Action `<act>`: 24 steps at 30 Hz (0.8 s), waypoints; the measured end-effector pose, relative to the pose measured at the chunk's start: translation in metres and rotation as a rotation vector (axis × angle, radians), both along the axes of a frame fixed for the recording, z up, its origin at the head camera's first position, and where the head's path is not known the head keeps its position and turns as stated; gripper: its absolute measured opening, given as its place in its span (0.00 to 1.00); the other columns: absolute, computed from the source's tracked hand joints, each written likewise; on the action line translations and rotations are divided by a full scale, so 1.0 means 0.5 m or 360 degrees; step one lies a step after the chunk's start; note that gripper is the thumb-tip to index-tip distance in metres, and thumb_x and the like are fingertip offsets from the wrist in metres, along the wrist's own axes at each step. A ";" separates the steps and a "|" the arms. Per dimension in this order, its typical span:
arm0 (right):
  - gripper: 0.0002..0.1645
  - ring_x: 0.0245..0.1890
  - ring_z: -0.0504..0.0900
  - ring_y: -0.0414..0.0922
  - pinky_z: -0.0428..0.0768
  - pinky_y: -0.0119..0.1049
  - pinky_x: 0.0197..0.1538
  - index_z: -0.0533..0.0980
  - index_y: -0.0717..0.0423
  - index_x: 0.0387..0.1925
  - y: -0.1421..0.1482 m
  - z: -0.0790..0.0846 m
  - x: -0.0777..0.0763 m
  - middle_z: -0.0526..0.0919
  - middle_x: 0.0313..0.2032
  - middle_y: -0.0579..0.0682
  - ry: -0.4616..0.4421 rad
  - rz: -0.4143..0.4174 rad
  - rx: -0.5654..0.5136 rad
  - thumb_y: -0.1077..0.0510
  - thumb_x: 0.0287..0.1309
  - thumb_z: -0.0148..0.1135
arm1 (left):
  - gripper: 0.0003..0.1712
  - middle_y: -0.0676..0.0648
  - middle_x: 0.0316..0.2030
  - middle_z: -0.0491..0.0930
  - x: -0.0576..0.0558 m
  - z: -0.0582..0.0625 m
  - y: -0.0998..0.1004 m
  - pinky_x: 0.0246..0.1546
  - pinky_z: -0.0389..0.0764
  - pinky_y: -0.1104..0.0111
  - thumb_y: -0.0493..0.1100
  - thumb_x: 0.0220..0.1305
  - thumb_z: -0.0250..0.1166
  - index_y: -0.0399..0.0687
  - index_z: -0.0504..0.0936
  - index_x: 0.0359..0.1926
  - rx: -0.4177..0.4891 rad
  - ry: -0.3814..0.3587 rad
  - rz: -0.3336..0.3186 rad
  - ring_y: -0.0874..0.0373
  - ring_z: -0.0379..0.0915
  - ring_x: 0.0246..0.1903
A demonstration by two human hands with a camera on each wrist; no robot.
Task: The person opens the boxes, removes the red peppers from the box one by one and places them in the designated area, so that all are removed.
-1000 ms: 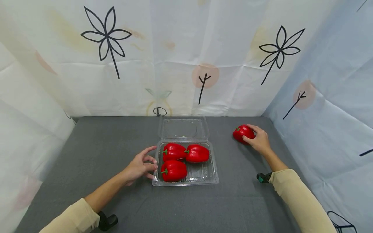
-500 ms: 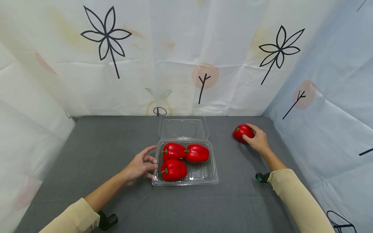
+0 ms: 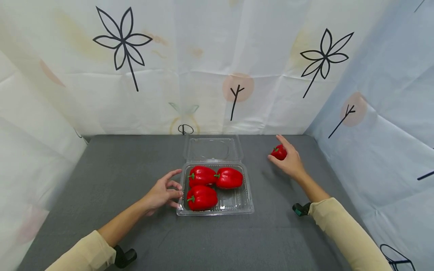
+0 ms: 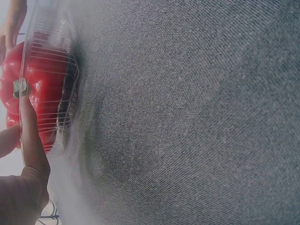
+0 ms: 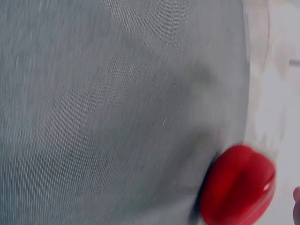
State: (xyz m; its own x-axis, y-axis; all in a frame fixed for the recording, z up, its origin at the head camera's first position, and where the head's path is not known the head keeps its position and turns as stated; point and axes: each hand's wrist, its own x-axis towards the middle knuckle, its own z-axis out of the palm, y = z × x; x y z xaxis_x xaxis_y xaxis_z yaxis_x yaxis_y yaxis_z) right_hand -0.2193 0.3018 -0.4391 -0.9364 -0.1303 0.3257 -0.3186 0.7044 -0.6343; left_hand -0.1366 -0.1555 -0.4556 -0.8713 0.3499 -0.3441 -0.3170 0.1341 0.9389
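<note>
**A:** ok, biggest stuff first. You've got a white fabric backdrop [image 3: 210,37] with black line flowers across the top of the frame, and a grey cloth-covered table [image 3: 135,162] below it.

**B:** yep, and just below the middle of the frame sits your clear, rectangular plastic clamshell container [image 3: 237,203], its lid [image 3: 213,148] folded back above it. What are your hands up to?

**A:** Your left hand [image 3: 164,194] has loosely bent fingers resting against the container's left rim, no real grasp imo. Your right hand [image 3: 289,162], right of centre, is spread wide, thumb and fingers apart, holding nothing that I can see.

**B:** Peppers: three glossy red bell peppers [image 3: 202,198] lie on their sides in the container, two along the top and one at lower left. The glossy red lone bell pepper [image 3: 279,152] is on the table at right, up and left of your right palm, in the gap between thumb and fingers.

**A:** So your right hand is way nearer; the left is over past the container. The lone one's green stem [image 3: 276,149] points left, so I'd guess its long axis runs roughly sideways, but your hand hides the far end.
</note>
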 end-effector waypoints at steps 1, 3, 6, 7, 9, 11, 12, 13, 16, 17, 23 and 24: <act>0.47 0.68 0.62 0.64 0.74 0.65 0.57 0.60 0.56 0.74 -0.009 0.003 0.002 0.58 0.74 0.59 0.0003 0.0049 -0.0007 0.59 0.56 0.70 | 0.45 0.37 0.44 0.73 0.000 0.000 0.000 0.35 0.87 0.54 0.30 0.65 0.63 0.51 0.51 0.76 0.0000 -0.0001 0.0000 0.49 0.77 0.37; 0.49 0.70 0.61 0.62 0.70 0.65 0.62 0.59 0.56 0.75 -0.028 0.009 0.007 0.58 0.74 0.59 -0.0002 0.0154 -0.0013 0.60 0.55 0.71 | 0.45 0.37 0.44 0.73 0.000 0.001 0.000 0.35 0.87 0.54 0.30 0.65 0.63 0.51 0.51 0.76 0.0001 -0.0003 0.0001 0.49 0.77 0.37; 0.51 0.72 0.59 0.58 0.63 0.64 0.68 0.58 0.55 0.75 -0.058 0.019 0.017 0.58 0.74 0.58 -0.0052 0.0308 -0.0009 0.59 0.55 0.73 | 0.45 0.38 0.44 0.73 0.000 0.001 -0.001 0.35 0.87 0.54 0.30 0.65 0.64 0.51 0.51 0.76 0.0000 -0.0003 0.0002 0.49 0.77 0.37; 0.51 0.73 0.59 0.57 0.62 0.64 0.68 0.57 0.54 0.76 -0.068 0.022 0.021 0.58 0.74 0.57 -0.0079 0.0353 -0.0006 0.58 0.54 0.73 | 0.45 0.38 0.44 0.73 0.001 0.001 -0.001 0.35 0.87 0.54 0.30 0.65 0.64 0.51 0.51 0.76 0.0000 -0.0001 0.0002 0.49 0.77 0.37; 0.52 0.73 0.59 0.56 0.63 0.63 0.68 0.57 0.53 0.76 -0.087 0.026 0.028 0.59 0.74 0.56 -0.0122 0.0442 0.0005 0.56 0.54 0.74 | 0.45 0.38 0.44 0.73 0.001 0.000 -0.002 0.35 0.87 0.54 0.30 0.65 0.64 0.51 0.51 0.76 0.0002 0.0004 -0.0002 0.49 0.77 0.37; 0.53 0.72 0.61 0.56 0.65 0.62 0.67 0.58 0.53 0.76 -0.103 0.028 0.035 0.59 0.74 0.55 -0.0155 0.0530 0.0012 0.56 0.53 0.75 | 0.45 0.38 0.43 0.73 0.001 -0.001 -0.002 0.35 0.87 0.54 0.30 0.65 0.64 0.51 0.51 0.76 0.0005 0.0013 -0.0007 0.49 0.77 0.37; 0.53 0.72 0.62 0.56 0.66 0.61 0.67 0.58 0.53 0.75 -0.110 0.027 0.038 0.60 0.74 0.55 -0.0173 0.0570 0.0016 0.55 0.52 0.76 | 0.45 0.38 0.43 0.73 0.001 -0.001 -0.002 0.35 0.87 0.54 0.30 0.65 0.64 0.51 0.51 0.76 0.0008 0.0017 -0.0010 0.49 0.77 0.37; 0.53 0.71 0.63 0.56 0.66 0.61 0.67 0.59 0.54 0.75 -0.117 0.027 0.040 0.61 0.73 0.55 -0.0186 0.0614 0.0023 0.55 0.51 0.76 | 0.45 0.38 0.43 0.73 0.002 -0.002 -0.002 0.35 0.87 0.54 0.30 0.65 0.63 0.50 0.51 0.76 0.0010 0.0021 -0.0013 0.49 0.77 0.37; 0.55 0.70 0.65 0.56 0.68 0.61 0.66 0.60 0.53 0.74 -0.136 0.024 0.047 0.64 0.72 0.56 -0.0230 0.0710 0.0058 0.54 0.48 0.78 | 0.45 0.38 0.43 0.73 0.002 -0.002 -0.002 0.34 0.87 0.54 0.29 0.65 0.63 0.50 0.51 0.76 0.0016 0.0029 -0.0018 0.49 0.77 0.36; 0.55 0.70 0.66 0.56 0.69 0.60 0.66 0.61 0.51 0.74 -0.143 0.023 0.049 0.65 0.71 0.55 -0.0254 0.0738 0.0075 0.53 0.48 0.79 | 0.45 0.38 0.43 0.73 0.001 -0.003 -0.003 0.34 0.87 0.54 0.29 0.65 0.63 0.50 0.51 0.76 0.0018 0.0030 -0.0018 0.49 0.77 0.36; 0.54 0.67 0.69 0.56 0.72 0.60 0.63 0.62 0.51 0.74 -0.174 0.021 0.063 0.69 0.69 0.58 -0.0329 0.0923 0.0163 0.52 0.48 0.79 | 0.45 0.38 0.43 0.73 0.000 -0.001 -0.003 0.35 0.87 0.54 0.30 0.65 0.63 0.51 0.51 0.76 0.0017 0.0021 -0.0017 0.49 0.77 0.37; 0.54 0.67 0.69 0.57 0.72 0.60 0.63 0.62 0.53 0.74 -0.178 0.021 0.065 0.69 0.68 0.59 -0.0339 0.0950 0.0166 0.53 0.48 0.79 | 0.45 0.38 0.43 0.73 0.000 -0.001 -0.003 0.35 0.87 0.54 0.30 0.65 0.63 0.51 0.51 0.76 0.0017 0.0019 -0.0017 0.49 0.77 0.37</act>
State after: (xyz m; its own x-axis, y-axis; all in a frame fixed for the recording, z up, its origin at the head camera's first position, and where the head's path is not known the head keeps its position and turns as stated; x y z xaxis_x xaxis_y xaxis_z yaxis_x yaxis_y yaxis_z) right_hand -0.1869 0.2126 -0.4284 -0.7356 -0.6702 0.0981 -0.5497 0.5061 -0.6646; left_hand -0.1367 -0.1569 -0.4562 -0.8715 0.3627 -0.3301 -0.3046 0.1274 0.9439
